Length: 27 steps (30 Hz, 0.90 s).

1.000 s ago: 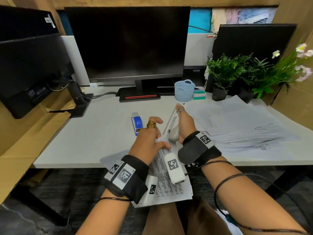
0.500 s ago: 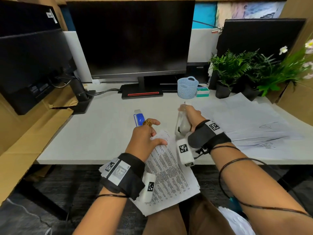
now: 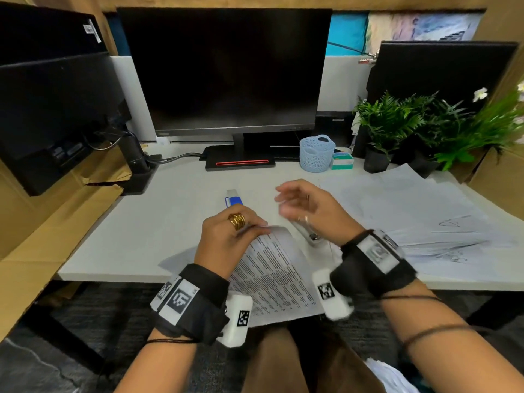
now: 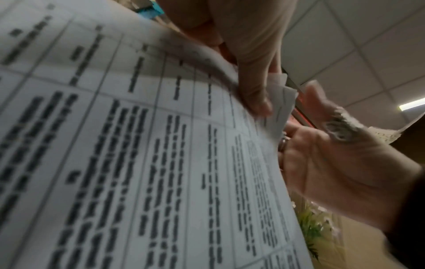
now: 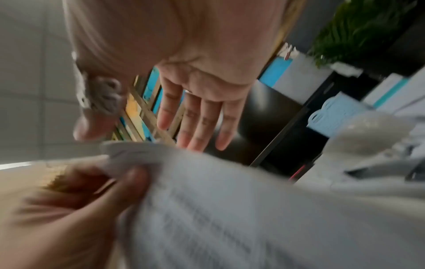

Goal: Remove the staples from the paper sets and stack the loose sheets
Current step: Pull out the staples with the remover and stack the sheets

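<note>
The left hand (image 3: 226,239), wearing a gold coiled ring, is pinching the top corner of a stapled set of white printed sheets (image 3: 272,273) between thumb and curled fingers; the set is lying partly on the near edge of the pale grey desk (image 3: 170,211) and hanging over it toward the person's lap. In the left wrist view the thumb (image 4: 253,87) is pressing on the corner where the sheet edges are fanning slightly apart. The right hand (image 3: 309,205) is hovering just above the desk beside that corner, holding nothing, its fingers (image 5: 197,118) straight and slightly spread; it is blurred in the head view. A white and metal staple-removing tool (image 3: 307,231) is lying on the desk under the right hand, just beside the paper set. A blue and white stapler (image 3: 234,198) is sitting just beyond the left hand. A spread pile of loose white sheets (image 3: 411,211) is covering the right part of the desk. A small pale blue perforated plastic basket (image 3: 317,154) is standing near the black monitor's base (image 3: 241,163).
</note>
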### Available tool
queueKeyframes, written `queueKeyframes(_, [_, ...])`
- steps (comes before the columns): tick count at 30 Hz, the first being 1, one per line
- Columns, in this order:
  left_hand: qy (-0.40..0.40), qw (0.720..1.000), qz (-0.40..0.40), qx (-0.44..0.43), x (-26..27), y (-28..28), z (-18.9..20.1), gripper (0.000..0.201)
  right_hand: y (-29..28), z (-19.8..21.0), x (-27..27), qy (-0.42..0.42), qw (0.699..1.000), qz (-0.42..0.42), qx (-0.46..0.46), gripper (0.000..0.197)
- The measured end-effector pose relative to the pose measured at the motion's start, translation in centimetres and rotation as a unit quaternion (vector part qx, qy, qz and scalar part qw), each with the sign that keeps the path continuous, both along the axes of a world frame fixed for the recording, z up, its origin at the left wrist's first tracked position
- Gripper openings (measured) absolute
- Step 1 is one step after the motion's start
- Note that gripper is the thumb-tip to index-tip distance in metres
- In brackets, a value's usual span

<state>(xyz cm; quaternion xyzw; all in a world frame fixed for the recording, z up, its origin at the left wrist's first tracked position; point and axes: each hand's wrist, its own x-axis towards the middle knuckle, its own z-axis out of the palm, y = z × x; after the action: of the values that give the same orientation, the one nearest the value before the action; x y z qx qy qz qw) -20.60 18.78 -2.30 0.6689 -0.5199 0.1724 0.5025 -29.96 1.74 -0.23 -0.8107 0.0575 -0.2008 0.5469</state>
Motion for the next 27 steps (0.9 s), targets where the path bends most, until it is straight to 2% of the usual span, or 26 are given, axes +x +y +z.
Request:
queueKeyframes(1, [-0.022,0.999,-0.006,-0.029,0.0,0.1,0.2,0.008,0.5,0.3,-0.8,-0.033,0.998,0.056,0.019,0.042])
queueKeyframes(2, [-0.036,0.998,-0.011,-0.050,0.1,0.1,0.5,0.007,0.8,0.2,-1.2,-0.057,0.995,0.077,0.004,0.039])
queueKeyframes(4, [-0.049,0.995,-0.026,-0.078,0.1,0.0,1.1,0.005,1.1,-0.5,-1.4,-0.112,0.993,0.039,-0.023,0.026])
queueKeyframes(7, [-0.044,0.993,-0.050,-0.101,-0.2,-0.3,1.6,0.004,1.0,-1.1,-1.5,-0.215,0.976,-0.007,-0.036,0.019])
queueKeyframes(9, [-0.045,0.992,-0.061,-0.101,-0.4,-0.3,1.7,0.006,1.0,-1.0,-1.8,-0.253,0.966,-0.020,-0.051,0.015])
queueKeyframes(14, [-0.048,0.990,-0.080,-0.103,-0.6,-0.5,2.1,0.013,1.2,-0.5,-2.5,-0.275,0.958,-0.039,-0.064,0.009])
queueKeyframes(19, [0.029,0.989,-0.097,-0.111,-1.4,-0.8,2.5,0.011,1.2,-0.2,-3.3,-0.287,0.955,-0.046,-0.064,0.007])
queueKeyframes(21, [-0.008,0.990,-0.094,-0.102,-1.6,-1.1,2.9,0.011,1.1,-0.1,-3.6,-0.284,0.955,-0.058,-0.066,0.013])
queueKeyframes(23, [-0.060,0.995,-0.066,-0.035,-1.7,-1.8,3.1,0.021,0.6,-0.1,-4.3,-0.261,0.960,-0.085,-0.046,0.026])
queueKeyframes(25, [0.011,0.994,-0.027,0.102,-1.8,-2.4,3.1,0.048,-0.4,-0.3,-5.6,-0.221,0.967,-0.129,-0.022,0.037])
queueKeyframes(26, [0.035,0.984,-0.009,0.176,-1.7,-2.6,2.5,0.053,-1.1,-0.5,-6.4,-0.204,0.967,-0.151,-0.013,0.041])
queueKeyframes(27, [0.025,0.971,0.003,0.238,-1.9,-3.1,1.7,0.049,-2.0,-0.8,-7.6,-0.186,0.968,-0.171,-0.010,0.042])
